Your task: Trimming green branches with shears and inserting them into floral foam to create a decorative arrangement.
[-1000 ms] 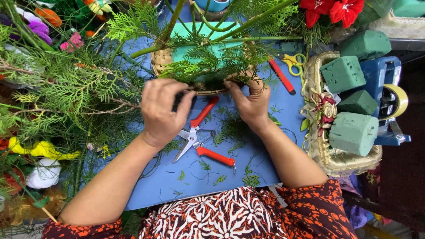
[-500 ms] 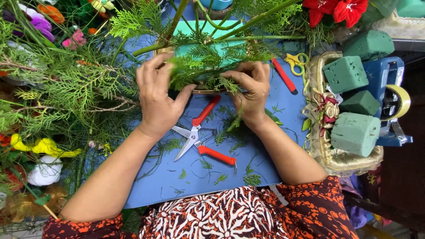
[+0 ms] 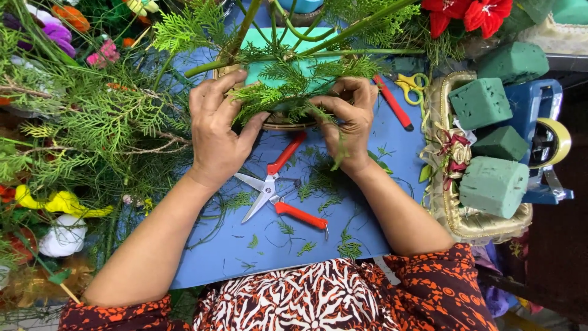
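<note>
A small woven basket [image 3: 283,120] full of green leafy sprigs [image 3: 278,95] is held between the left hand [image 3: 215,129] and the right hand [image 3: 348,119], with both grips closed on the sprigs at its sides. Red-handled scissors [image 3: 277,190] are seen lying open on the blue tabletop [image 3: 233,245], just below both hands. Green foam blocks [image 3: 493,184] are kept in a gold basket [image 3: 450,211], well off to the right hand's side.

Bright even light, soft shadows, sharp focus throughout.
</note>
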